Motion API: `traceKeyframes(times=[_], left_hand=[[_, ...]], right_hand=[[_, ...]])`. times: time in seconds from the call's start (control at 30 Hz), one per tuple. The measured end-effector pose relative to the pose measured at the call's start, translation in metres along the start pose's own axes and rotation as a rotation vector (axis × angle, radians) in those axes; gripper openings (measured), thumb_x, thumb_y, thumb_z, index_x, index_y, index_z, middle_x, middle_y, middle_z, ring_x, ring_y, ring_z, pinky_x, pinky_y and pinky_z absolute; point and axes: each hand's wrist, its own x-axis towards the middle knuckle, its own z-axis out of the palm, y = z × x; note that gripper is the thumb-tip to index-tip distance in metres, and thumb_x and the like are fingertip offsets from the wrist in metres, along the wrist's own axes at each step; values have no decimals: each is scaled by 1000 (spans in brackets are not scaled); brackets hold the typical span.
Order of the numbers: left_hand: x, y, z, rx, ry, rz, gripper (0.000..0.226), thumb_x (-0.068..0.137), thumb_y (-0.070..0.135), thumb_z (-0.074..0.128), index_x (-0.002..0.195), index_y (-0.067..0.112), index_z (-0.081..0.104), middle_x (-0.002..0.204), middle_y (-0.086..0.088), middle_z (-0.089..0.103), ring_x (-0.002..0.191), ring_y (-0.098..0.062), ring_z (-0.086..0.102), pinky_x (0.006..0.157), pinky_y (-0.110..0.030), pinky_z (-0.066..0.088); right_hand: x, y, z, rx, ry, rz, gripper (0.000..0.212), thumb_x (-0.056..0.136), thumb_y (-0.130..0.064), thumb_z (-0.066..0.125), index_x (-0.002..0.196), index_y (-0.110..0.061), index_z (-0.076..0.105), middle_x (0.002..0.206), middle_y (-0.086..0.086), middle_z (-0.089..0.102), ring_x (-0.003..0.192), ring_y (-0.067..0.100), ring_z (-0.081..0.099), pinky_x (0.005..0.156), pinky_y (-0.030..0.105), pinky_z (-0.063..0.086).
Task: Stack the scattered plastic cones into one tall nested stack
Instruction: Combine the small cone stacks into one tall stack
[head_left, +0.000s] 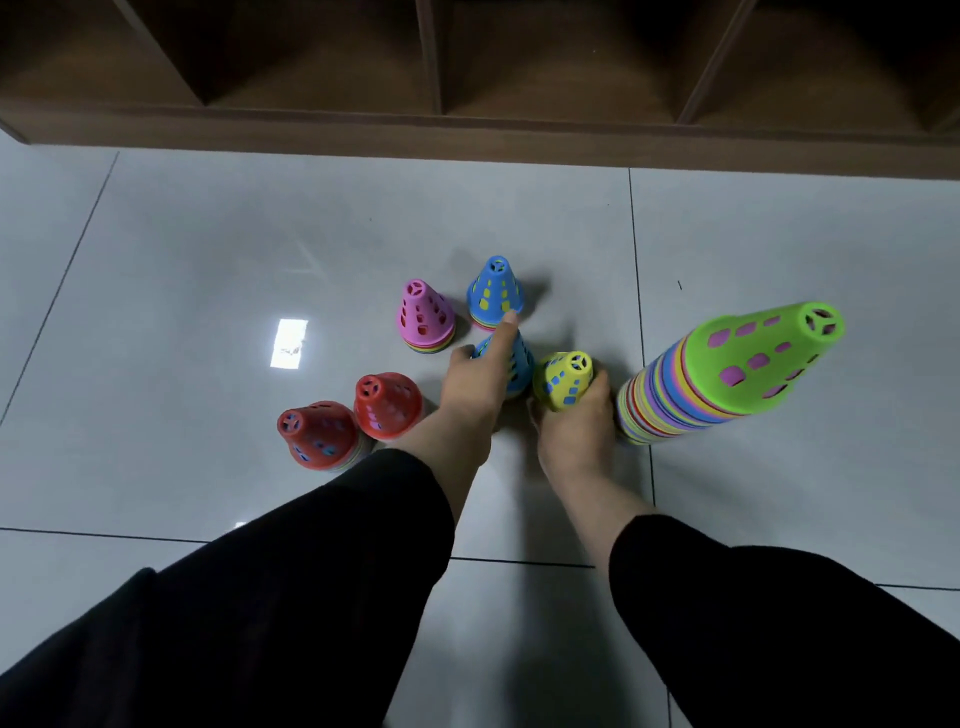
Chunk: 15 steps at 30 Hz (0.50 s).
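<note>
A tall nested stack (727, 374) topped by a green cone stands on the floor at the right. My right hand (571, 421) grips a small yellow-topped stack (563, 379) just left of it. My left hand (480, 384) wraps a blue-topped stack (519, 364), mostly hidden behind the fingers, with the index finger pointing up. Behind them stand a pink-topped stack (425, 317) and a second blue-topped stack (496, 293). Two red-topped stacks (387, 402) (317, 434) stand at the left beside my left wrist.
The floor is glossy grey tile (208, 291) with dark grout lines and a bright light reflection at the left. A dark wooden shelf unit (467, 130) runs along the far edge. My black sleeves fill the bottom of the view.
</note>
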Motion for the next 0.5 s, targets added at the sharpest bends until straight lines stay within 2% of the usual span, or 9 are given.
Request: traceKeyframes(times=[0.07, 0.13, 0.27, 0.43, 0.5], left_hand=[[1, -2, -4, 13, -22, 15, 77, 86, 66, 58, 145, 20, 40, 119, 3, 46, 92, -14, 50, 80, -33, 40], [-1, -5, -7, 24, -27, 35, 72, 86, 65, 59, 141, 21, 44, 116, 3, 48, 86, -8, 51, 82, -34, 44], [1, -5, -10, 31, -13, 25, 72, 83, 68, 60, 138, 22, 48, 116, 0, 53, 100, -19, 54, 95, -39, 49], [0, -8, -17, 35, -4, 7, 72, 84, 69, 58, 136, 21, 46, 113, 1, 51, 91, -13, 53, 90, -36, 48], [1, -10, -19, 34, -2, 6, 81, 82, 71, 57, 145, 22, 40, 119, 1, 48, 103, -18, 56, 98, -40, 47]], right_hand=[[2, -3, 0, -26, 34, -27, 75, 60, -18, 90, 123, -13, 50, 112, 7, 66, 100, 28, 63, 86, 38, 52], [0, -5, 0, -46, 36, -47, 81, 58, -19, 92, 126, -14, 48, 113, 8, 65, 102, 29, 62, 87, 38, 51], [-3, -1, 3, -139, 59, -115, 94, 56, -17, 93, 134, -17, 41, 119, 11, 60, 110, 32, 58, 89, 39, 47], [-6, 7, 9, -253, 67, -190, 101, 49, -20, 95, 134, -9, 42, 117, 18, 59, 109, 38, 55, 91, 45, 46], [-6, 9, 11, -271, 66, -207, 101, 48, -21, 95, 133, -8, 42, 115, 19, 59, 107, 39, 54, 91, 45, 45]])
